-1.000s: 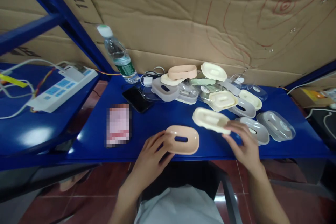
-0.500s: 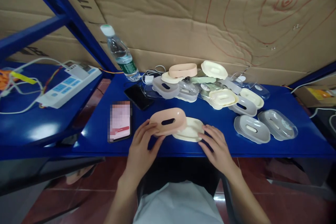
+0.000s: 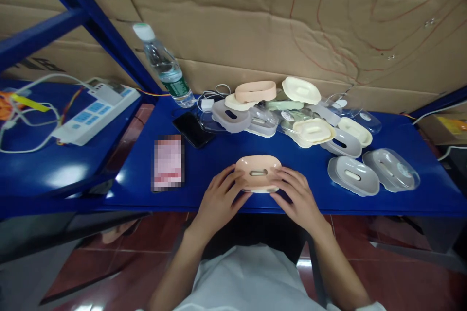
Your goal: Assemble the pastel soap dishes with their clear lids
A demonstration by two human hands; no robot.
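Note:
A pink oval dish [image 3: 259, 163] with a slot in its middle sits over a cream base [image 3: 263, 191], whose edge shows below it and whose raised part shows in the slot. My left hand [image 3: 222, 197] grips the pink dish at its left end, thumb at the near edge. At the right end, my right hand [image 3: 297, 197] holds the same dish, its thumb low by the cream edge. Two grey dishes, one uncovered [image 3: 353, 176] and one under a clear cover [image 3: 392, 170], lie to the right.
Behind are piled cream, grey and pink dish parts [image 3: 314, 131] with clear covers. A water bottle [image 3: 171, 75], a dark phone [image 3: 193, 129], a lit phone [image 3: 168, 163] and a power strip [image 3: 97, 114] are at the left.
The pink dish has moved right and now lies over the cream base instead of beside it. My left hand moved right with it; my right hand has shifted from the base to the dish's end.

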